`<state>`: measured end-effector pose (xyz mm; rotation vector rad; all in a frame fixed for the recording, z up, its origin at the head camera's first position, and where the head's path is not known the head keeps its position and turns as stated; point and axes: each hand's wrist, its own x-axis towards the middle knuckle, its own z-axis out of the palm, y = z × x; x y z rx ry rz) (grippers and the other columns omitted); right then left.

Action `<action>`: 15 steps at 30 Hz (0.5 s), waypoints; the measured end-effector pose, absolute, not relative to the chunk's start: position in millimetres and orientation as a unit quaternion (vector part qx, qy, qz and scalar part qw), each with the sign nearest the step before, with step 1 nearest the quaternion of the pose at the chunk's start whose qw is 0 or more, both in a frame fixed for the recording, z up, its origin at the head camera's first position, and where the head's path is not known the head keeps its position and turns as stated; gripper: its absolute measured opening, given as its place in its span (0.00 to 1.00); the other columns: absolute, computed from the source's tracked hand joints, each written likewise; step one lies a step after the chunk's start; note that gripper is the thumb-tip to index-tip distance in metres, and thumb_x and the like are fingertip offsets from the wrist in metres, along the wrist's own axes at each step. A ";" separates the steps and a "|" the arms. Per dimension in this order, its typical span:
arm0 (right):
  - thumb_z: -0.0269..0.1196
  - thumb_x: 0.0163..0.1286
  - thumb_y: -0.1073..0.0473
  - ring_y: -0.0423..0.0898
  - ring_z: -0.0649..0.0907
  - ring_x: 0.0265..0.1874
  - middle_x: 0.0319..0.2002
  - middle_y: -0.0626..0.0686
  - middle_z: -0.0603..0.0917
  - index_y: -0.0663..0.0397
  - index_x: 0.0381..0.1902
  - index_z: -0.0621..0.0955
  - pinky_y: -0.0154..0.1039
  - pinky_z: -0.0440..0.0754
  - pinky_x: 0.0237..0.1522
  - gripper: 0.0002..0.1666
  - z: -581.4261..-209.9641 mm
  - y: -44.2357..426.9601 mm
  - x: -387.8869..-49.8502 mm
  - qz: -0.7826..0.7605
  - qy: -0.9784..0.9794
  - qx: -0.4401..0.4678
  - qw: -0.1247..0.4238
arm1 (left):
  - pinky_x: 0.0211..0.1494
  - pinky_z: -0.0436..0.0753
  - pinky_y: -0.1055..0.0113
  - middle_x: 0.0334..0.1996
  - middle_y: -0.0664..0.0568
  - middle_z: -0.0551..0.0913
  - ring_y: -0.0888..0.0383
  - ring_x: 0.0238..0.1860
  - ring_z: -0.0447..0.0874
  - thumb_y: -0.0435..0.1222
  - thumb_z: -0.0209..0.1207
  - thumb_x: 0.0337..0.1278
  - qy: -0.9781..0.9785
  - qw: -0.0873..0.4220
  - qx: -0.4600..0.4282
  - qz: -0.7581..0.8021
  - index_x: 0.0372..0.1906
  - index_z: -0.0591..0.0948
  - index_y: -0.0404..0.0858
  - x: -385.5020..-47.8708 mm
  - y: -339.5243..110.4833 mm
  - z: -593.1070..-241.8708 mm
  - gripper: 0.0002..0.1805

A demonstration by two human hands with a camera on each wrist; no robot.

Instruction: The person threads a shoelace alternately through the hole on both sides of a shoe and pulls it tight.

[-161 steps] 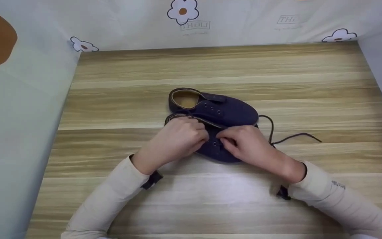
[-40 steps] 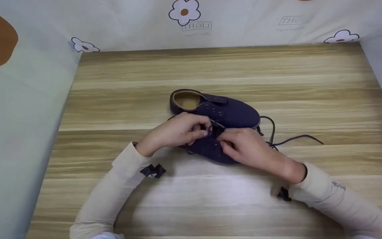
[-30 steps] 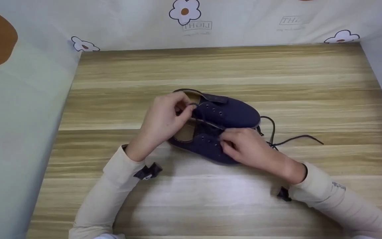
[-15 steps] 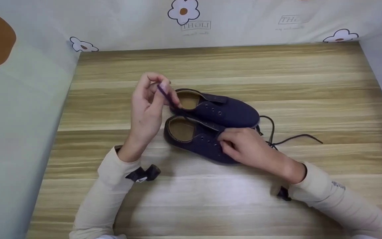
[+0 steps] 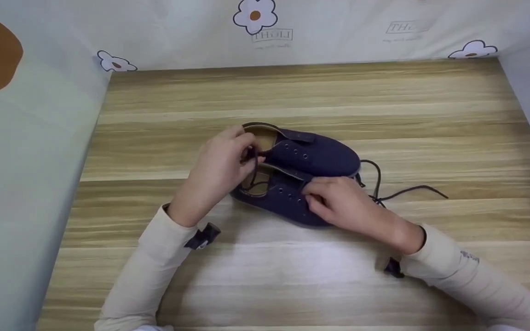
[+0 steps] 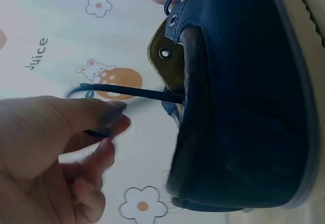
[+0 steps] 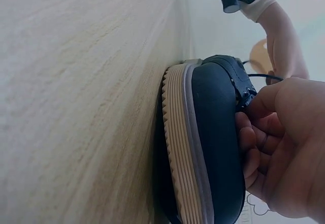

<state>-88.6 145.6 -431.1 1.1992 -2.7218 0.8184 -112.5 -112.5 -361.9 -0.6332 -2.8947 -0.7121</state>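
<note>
Head: two navy shoes side by side on the counter [image 5: 191, 101], toes to my right. My left hand [image 5: 216, 161] pinches a dark lace [image 5: 255, 171] above the heel openings; it loops down over the opening of the near shoe [image 5: 272, 202]. My right hand [image 5: 345, 202] pinches the near shoe by its eyelets. Far shoe [image 5: 331, 149] just behind; loose cord [image 5: 412, 189] on the counter past the toes.

Left wrist: lace between thumb and fingers, running to the shoe opening, near an eyeleted flap [image 6: 170, 64].

Right wrist: fingers curled, thumb at the eyelets, ridged tan sole [image 7: 179, 137] alongside.
</note>
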 end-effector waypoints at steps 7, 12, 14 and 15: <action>0.61 0.67 0.61 0.36 0.82 0.30 0.34 0.45 0.87 0.50 0.38 0.86 0.35 0.83 0.36 0.07 -424.8 151.3 -91.5 0.281 -0.877 0.390 0.019 | 0.43 0.84 0.62 0.38 0.50 0.84 0.56 0.37 0.83 0.28 0.63 0.57 -0.929 -0.013 -0.290 -0.231 0.45 0.86 0.40 -105.1 -115.2 -354.8 0.11; 0.63 0.65 0.62 0.38 0.81 0.29 0.32 0.46 0.87 0.51 0.37 0.86 0.36 0.81 0.34 0.06 -409.8 162.1 -96.6 0.288 -0.887 0.359 0.039 | 0.47 0.84 0.63 0.39 0.52 0.85 0.57 0.41 0.84 0.31 0.61 0.62 -0.908 -0.013 -0.337 -0.247 0.45 0.85 0.41 -103.8 -114.2 -357.4 0.08; 0.64 0.65 0.62 0.38 0.81 0.29 0.32 0.46 0.87 0.50 0.37 0.86 0.37 0.81 0.34 0.06 -405.2 165.7 -97.9 0.289 -0.891 0.348 0.044 | 0.46 0.84 0.63 0.38 0.52 0.85 0.57 0.40 0.84 0.29 0.61 0.62 -0.908 -0.007 -0.346 -0.235 0.41 0.85 0.41 -103.8 -114.1 -359.9 0.07; 0.64 0.65 0.62 0.38 0.81 0.30 0.32 0.46 0.87 0.51 0.37 0.86 0.37 0.81 0.35 0.06 -403.6 167.3 -98.3 0.288 -0.893 0.344 0.044 | 0.45 0.85 0.64 0.38 0.53 0.84 0.57 0.40 0.85 0.28 0.60 0.61 -0.910 -0.001 -0.349 -0.222 0.38 0.85 0.41 -103.9 -113.9 -361.4 0.07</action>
